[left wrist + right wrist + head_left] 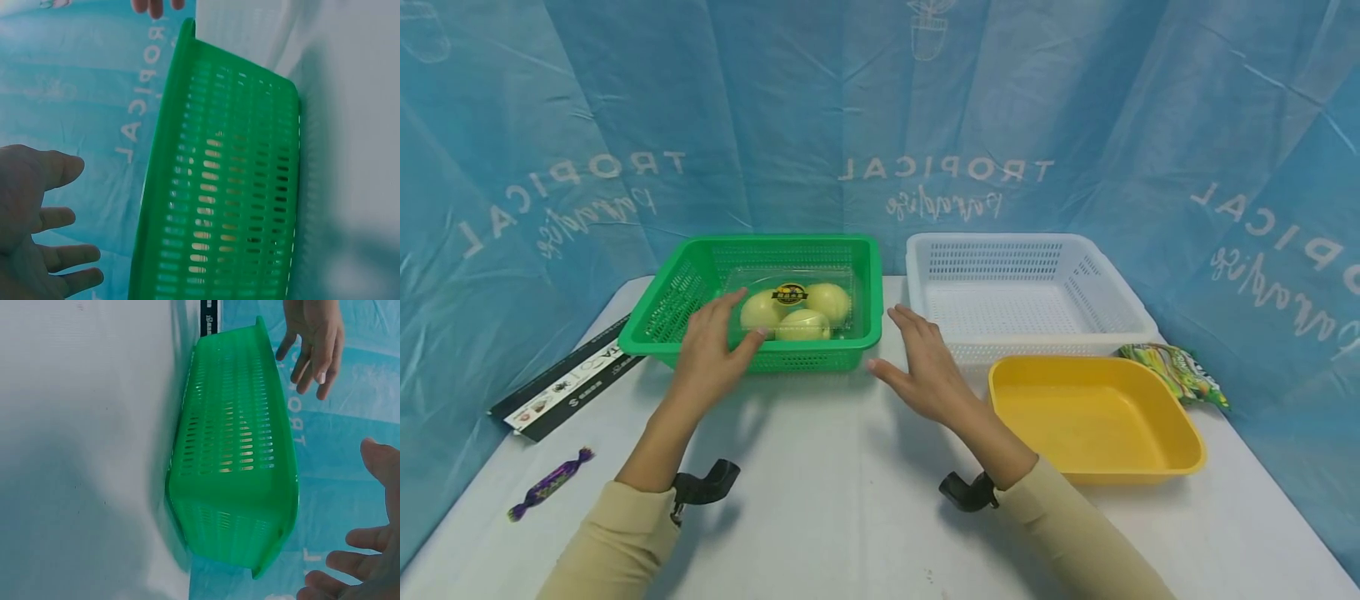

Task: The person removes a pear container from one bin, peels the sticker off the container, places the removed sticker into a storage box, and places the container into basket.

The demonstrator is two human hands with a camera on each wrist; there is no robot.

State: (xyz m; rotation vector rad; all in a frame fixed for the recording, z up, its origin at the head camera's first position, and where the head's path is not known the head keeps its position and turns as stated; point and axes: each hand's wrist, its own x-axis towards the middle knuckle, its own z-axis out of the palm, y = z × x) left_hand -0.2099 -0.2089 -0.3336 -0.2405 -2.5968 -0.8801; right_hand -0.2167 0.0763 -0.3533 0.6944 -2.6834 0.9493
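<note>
In the head view a green basket (752, 360) holds a clear plastic box (835, 275) of yellow-green round fruit (805, 323) with a black and gold label. My left hand (711, 346) hovers over the basket's front left part, fingers spread and nothing in them. To the right of the basket my right hand (922, 367) is raised above the table, its fingers apart and holding nothing. Both wrist views show gaps between the hands and the green basket; pale fruit shows through its slots.
A white basket (1000, 340) stands at the back right, with a yellow tray (1093, 417) in front. Beside them lies a green snack packet (1180, 372). On the left are a long black-and-white box (572, 379) and a purple wrapped candy (550, 483). Blue cloth (880, 108) hangs behind.
</note>
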